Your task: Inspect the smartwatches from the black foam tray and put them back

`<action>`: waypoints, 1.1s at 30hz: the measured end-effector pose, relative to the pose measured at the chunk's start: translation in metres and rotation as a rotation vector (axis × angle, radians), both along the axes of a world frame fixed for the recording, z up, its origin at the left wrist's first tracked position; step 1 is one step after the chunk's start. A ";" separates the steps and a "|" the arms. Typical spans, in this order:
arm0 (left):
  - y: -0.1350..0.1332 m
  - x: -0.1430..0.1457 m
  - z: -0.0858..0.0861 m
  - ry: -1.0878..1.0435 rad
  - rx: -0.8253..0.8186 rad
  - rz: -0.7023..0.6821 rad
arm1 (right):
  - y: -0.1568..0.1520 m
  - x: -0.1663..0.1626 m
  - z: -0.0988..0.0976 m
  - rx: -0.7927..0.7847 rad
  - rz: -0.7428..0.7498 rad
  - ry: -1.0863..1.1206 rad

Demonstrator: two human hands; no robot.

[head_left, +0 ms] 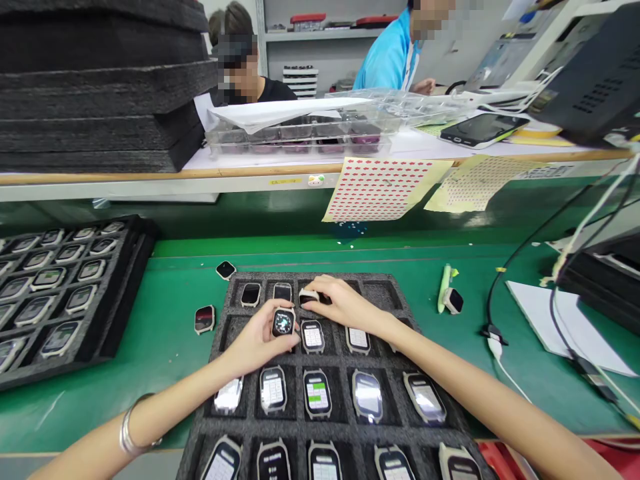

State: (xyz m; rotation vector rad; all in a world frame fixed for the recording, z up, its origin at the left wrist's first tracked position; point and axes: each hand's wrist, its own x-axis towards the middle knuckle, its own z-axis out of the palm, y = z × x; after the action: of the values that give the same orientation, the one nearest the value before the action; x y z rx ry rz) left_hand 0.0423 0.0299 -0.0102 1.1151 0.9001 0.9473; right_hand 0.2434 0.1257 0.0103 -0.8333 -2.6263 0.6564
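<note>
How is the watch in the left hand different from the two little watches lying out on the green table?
The watch in the left hand is lifted above the foam tray, while the two loose watches lie on the green table. Its screen glows with a round picture; theirs look dark. The left hand has it in its grip; nothing touches them. All are small, rounded-square watch bodies.

Counts: 2 foam trays of watch bodies – centre tray (385,293) and left tray (131,267). 3 loose watch bodies on the mat: (226,269), (205,319), (454,301). 2 sticker sheets on the shelf edge: red-dot (380,190), yellow (475,183). 1 green pen (444,288). 1 tablet (483,128). 2 co-workers behind.
</note>
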 end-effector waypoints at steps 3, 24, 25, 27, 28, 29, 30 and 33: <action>-0.013 0.004 0.001 0.010 0.024 0.009 | -0.016 0.000 0.004 -0.012 0.021 0.062; -0.001 0.010 -0.001 0.209 0.128 0.292 | -0.031 0.001 0.016 -1.240 0.013 0.740; -0.001 0.010 -0.001 0.220 0.143 0.287 | -0.031 0.001 0.017 -1.264 0.023 0.737; -0.002 0.010 0.000 0.248 0.180 0.284 | -0.031 0.002 0.018 -1.294 0.033 0.721; -0.002 0.009 0.000 0.260 0.195 0.286 | -0.031 0.002 0.018 -1.301 0.035 0.715; -0.003 0.009 -0.001 0.269 0.204 0.285 | -0.031 0.002 0.018 -1.303 0.037 0.712; -0.003 0.008 -0.001 0.274 0.207 0.283 | -0.032 0.003 0.017 -1.301 0.041 0.712; -0.004 0.007 -0.002 0.276 0.184 0.262 | -0.032 0.003 0.015 -1.279 0.068 0.708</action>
State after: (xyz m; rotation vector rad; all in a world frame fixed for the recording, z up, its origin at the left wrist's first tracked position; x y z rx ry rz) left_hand 0.0496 0.0260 -0.0127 1.3280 1.2249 1.1250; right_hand 0.2464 0.0936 0.0248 -0.5596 -1.3925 2.2077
